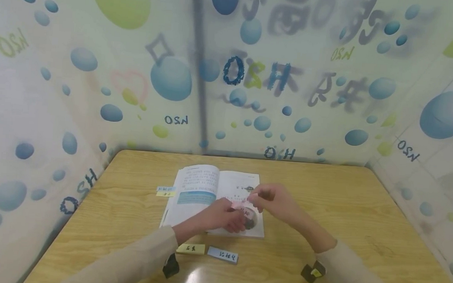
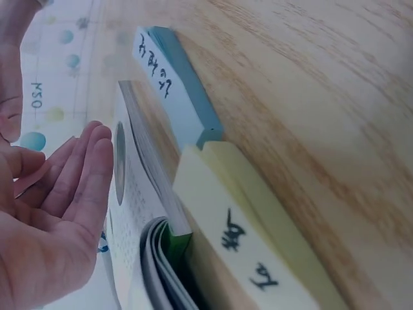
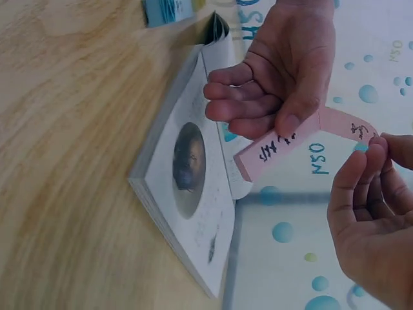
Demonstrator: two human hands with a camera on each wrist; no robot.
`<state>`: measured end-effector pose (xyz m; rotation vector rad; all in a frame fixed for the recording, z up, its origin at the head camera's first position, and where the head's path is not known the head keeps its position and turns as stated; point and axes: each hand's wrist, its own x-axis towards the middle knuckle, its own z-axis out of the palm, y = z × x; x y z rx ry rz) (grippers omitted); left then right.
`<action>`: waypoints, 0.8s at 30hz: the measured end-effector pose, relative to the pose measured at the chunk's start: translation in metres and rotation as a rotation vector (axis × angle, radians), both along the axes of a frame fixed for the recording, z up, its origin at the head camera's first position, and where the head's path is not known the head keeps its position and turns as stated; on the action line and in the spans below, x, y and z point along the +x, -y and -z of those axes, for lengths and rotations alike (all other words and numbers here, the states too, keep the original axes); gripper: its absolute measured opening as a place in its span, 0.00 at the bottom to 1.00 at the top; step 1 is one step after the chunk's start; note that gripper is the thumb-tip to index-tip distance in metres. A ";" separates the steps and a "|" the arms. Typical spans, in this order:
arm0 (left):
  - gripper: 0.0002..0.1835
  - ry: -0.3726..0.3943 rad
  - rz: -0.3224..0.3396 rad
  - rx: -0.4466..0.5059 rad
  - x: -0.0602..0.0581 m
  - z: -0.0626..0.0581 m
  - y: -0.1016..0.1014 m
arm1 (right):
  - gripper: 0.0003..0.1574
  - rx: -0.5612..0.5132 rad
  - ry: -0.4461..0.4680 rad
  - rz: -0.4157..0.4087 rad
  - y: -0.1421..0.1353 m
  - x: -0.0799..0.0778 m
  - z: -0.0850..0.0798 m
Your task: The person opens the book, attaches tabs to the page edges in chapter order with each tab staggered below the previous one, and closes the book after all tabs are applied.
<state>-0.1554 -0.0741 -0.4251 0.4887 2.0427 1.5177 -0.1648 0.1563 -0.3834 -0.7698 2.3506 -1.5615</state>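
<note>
My left hand (image 1: 221,215) (image 3: 284,71) pinches a pad of pink sticky notes (image 3: 274,154) between thumb and fingers, above the right page of an open book (image 1: 196,217). Handwriting shows on the pad. A pink strip (image 3: 345,124), also written on, bends up from the pad. My right hand (image 1: 279,203) (image 3: 381,219) pinches the strip's far end with thumb and fingertip. In the left wrist view my left hand (image 2: 55,219) hides most of the pink paper. A round picture (image 3: 190,169) is printed on the page under the hands.
In front of the book lie a yellow sticky-note pad (image 1: 191,249) and a blue one (image 1: 222,255), both handwritten. Blue and yellow tabs (image 1: 166,191) stick out from the book's left edge. A patterned wall (image 1: 243,116) stands behind the wooden table (image 1: 325,186).
</note>
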 end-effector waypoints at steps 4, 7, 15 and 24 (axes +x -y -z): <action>0.13 0.034 -0.014 -0.004 0.001 0.000 0.003 | 0.12 -0.023 0.013 0.064 -0.011 -0.001 -0.009; 0.14 0.062 -0.019 -0.004 0.002 0.001 0.007 | 0.14 -0.006 0.000 0.117 -0.023 -0.004 -0.014; 0.15 0.120 -0.005 0.016 0.004 -0.001 0.009 | 0.13 0.041 0.017 0.172 -0.048 -0.012 0.002; 0.17 0.142 0.044 0.035 0.013 0.003 0.005 | 0.15 0.092 0.064 0.201 -0.058 -0.010 0.016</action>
